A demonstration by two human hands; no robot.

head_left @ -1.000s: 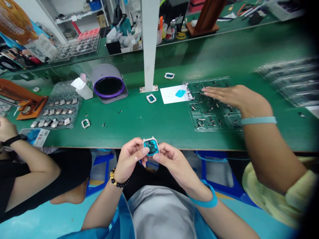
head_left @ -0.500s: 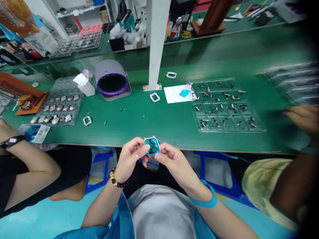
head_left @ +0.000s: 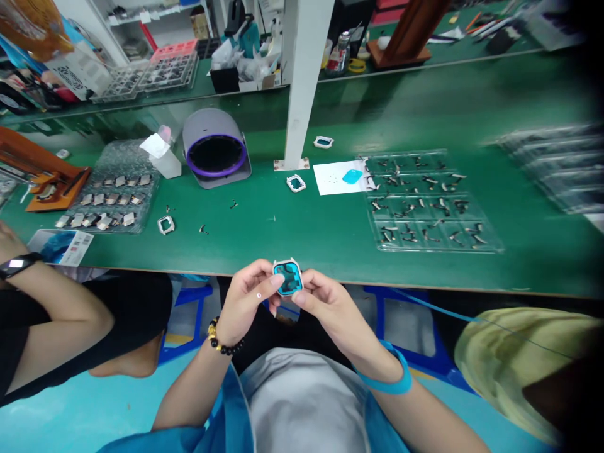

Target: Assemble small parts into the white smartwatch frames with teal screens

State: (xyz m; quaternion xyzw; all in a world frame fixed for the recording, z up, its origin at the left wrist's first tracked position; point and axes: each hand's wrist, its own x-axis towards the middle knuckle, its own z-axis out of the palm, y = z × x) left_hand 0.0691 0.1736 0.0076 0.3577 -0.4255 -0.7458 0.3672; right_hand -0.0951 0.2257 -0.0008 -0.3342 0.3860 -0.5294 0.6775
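Note:
Between my two hands, just off the bench's front edge, is a smartwatch case (head_left: 288,279) with a pale frame and a blue-edged opening facing me. My left hand (head_left: 248,292) is closed on its left side, the thumb lying over the opening. At its lower right, my right hand (head_left: 328,302) pinches the frame between thumb and fingers. Some fingertips are hidden behind the case. Similar cases lie on the bench: a case (head_left: 166,224) at left, a case (head_left: 296,183) by the post and a case (head_left: 323,142) farther back.
A clear tray (head_left: 441,220) of small dark flex parts stands at right, beside a white paper (head_left: 325,179) with a blue patch. Left are a grey-purple fan (head_left: 214,119), a bubble-wrap sheet (head_left: 125,154) with parts and a co-worker's arm (head_left: 59,302). A white post (head_left: 302,94) rises from the bench.
The co-worker's hand at the right has gone out of view, and that person's body has shifted. The view has moved slightly. My hands keep the same hold on the watch case.

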